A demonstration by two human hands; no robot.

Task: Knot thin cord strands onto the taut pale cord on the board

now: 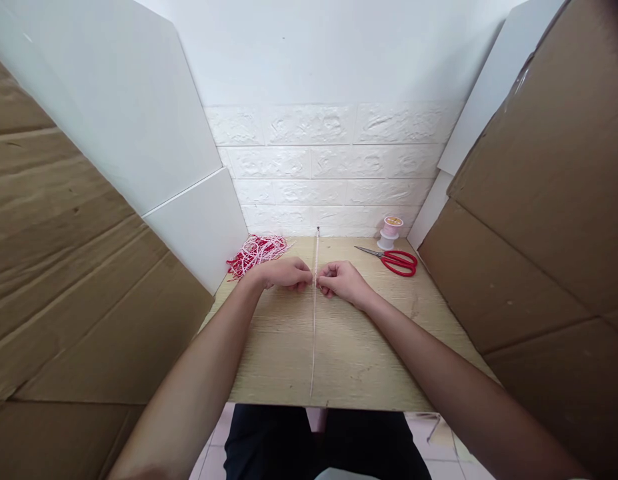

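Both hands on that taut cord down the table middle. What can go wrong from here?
1. The cord looks stretched from the far edge of the table to its near edge; a hard tug by the left hand or right hand might pull an end loose.
2. Both sets of fingers pinch it close together, so the thin cord may slip out.
3. The scissors lie just beyond the right hand; a sideways sweep could knock them.

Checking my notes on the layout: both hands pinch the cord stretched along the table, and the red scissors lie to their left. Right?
Not quite. In the head view the left hand and right hand do pinch the cord, but the red scissors lie to their right.
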